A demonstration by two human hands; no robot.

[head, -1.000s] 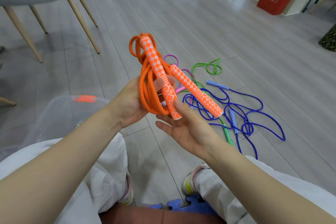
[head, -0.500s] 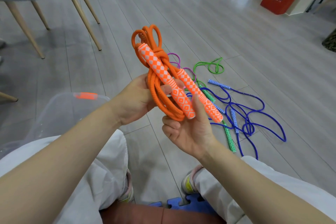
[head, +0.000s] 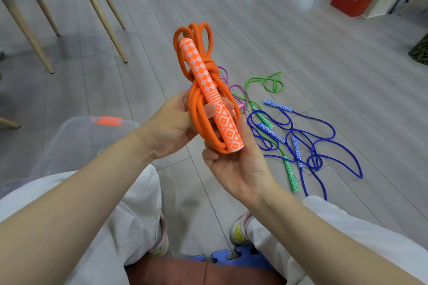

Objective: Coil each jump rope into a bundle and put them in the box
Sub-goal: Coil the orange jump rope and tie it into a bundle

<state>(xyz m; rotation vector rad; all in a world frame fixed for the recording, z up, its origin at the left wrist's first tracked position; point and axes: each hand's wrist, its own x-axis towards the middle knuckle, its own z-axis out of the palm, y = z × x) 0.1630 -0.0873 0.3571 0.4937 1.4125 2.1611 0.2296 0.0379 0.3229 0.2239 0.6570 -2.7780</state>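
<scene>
Head view: clear box [head: 76, 141] beside left hand [head: 171, 122] holding orange rope [head: 199, 109].

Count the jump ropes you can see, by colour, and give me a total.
Orange: 1, bundled, held by left hand and right hand
Blue: 2, judging by four handles
Green: 1
Purple: 1
Total: 5
</scene>
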